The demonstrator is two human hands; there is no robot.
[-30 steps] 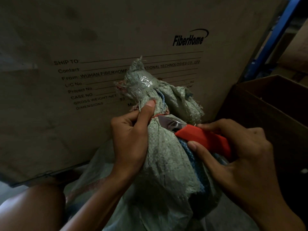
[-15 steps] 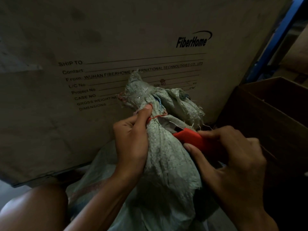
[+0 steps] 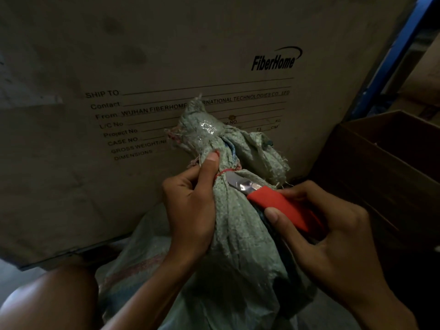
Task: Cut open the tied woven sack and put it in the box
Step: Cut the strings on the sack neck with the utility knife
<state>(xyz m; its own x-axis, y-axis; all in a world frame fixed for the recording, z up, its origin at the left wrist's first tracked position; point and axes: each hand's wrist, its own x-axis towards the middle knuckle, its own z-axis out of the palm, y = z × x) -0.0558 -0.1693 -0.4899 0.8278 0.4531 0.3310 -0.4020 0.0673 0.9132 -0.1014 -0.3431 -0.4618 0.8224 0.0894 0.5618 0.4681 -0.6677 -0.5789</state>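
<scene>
Head view: dim light, looking down at two bare hands working on a sack in front of a big carton.
Woven sack (image 3: 228,246): grey-green, standing upright between the hands, its lower body spreading toward the bottom of the frame; outside the box.
Neck: bunched tight and bound by a thin red tie (image 3: 225,172); above it the gathered top flares out, with a patch of clear tape (image 3: 206,129) on the fabric.
Left hand (image 3: 190,206): wrapped around the neck just under the tie, fingers closed on the fabric, thumb pressed upward against the bunched top.
Right hand (image 3: 328,248): closed around the red handle of a utility knife (image 3: 283,208), thumb lying along the handle's near side.
Blade (image 3: 238,183): bare metal, extended, pointing left, its tip at the red tie against the sack's neck. Whether the tie is cut through, cannot tell.
Large carton (image 3: 119,67): fills the background behind the sack, printed "FiberHome", "SHIP TO", "Contact", "From".
Box (image 3: 381,167): brown cardboard, open at the top, at right, just beside the knife hand; inside is dark.
Blue metal upright (image 3: 392,58): slants along the carton's right edge.
</scene>
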